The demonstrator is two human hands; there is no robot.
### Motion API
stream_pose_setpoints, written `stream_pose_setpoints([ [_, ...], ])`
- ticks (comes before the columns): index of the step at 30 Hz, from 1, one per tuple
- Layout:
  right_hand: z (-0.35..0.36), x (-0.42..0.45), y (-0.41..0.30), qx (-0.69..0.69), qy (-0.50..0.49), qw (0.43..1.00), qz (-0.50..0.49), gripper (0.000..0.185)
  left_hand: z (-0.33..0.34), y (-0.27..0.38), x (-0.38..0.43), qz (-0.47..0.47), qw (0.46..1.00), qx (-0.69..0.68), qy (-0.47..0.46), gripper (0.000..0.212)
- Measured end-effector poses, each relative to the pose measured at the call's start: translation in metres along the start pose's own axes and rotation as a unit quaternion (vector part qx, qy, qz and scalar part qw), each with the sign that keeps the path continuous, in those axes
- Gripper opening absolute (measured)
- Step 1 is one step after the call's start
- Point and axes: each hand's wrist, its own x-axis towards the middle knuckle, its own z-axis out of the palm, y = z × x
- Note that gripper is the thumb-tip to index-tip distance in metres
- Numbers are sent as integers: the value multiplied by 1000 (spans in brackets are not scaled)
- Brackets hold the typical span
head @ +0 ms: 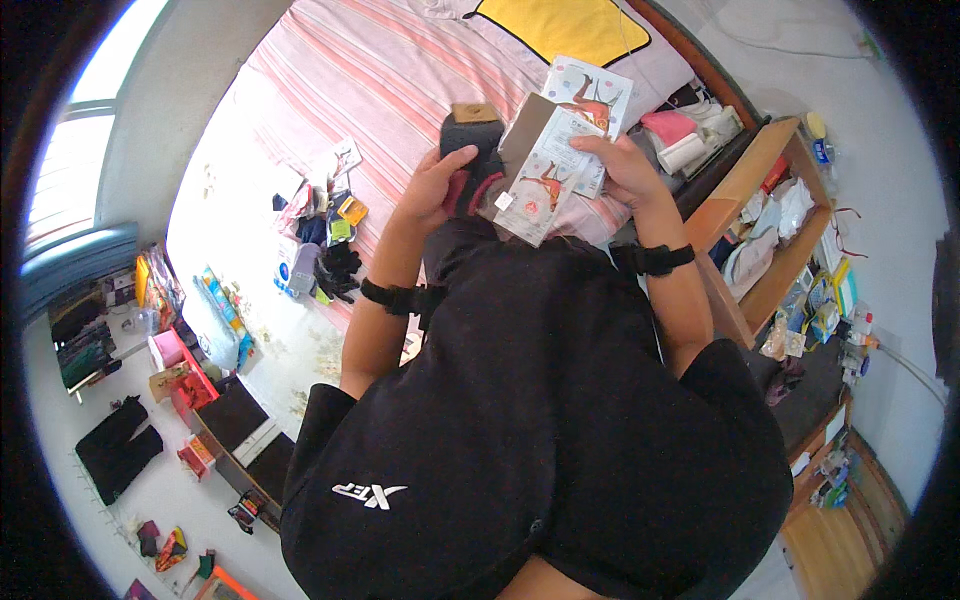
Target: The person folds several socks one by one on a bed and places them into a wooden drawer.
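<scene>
My left hand [431,187] grips a folded dark sock pair [471,139] with a brown card label [475,112] at its top; dark red parts show below the thumb. My right hand [626,171] pinches a flat white hosiery packet [549,180] printed with a figure's legs, thumb on its face. Behind it show a grey-brown panel [527,127] and a similar white packet [596,86]. Whether that rear packet is held too, I cannot tell. Both hands are above the striped pink bed sheet [330,82], close to each other.
Left on the bed lies a pile of small items, with black gloves [339,266] and a yellow tag [352,211]. A yellow cloth [566,26] lies at the bed's head. To the right, an open wooden compartment [787,262] holds bags and cloths. A red basket [199,375] stands far left.
</scene>
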Motion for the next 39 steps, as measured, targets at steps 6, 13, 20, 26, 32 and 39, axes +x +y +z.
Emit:
stream_pose_setpoints([
  [6,20,-2,6,-32,-16,998,-42,47,10,-9,3,44,990,122,-49,31],
  [13,22,-23,2,-183,-10,980,-79,51,14,-14,11,109,994,21,5,28],
  [20,16,-24,20,-324,14,937,-127,41,50,-25,20,122,982,141,-8,20],
  [26,-2,-59,7,-315,34,942,-115,44,51,-24,27,21,999,26,0,41],
  [32,-33,-156,-52,-283,218,924,-134,35,69,-38,23,13,995,90,-29,34],
  [39,-176,-265,-72,-375,531,748,-135,58,45,-56,32,-39,969,241,-38,26],
])
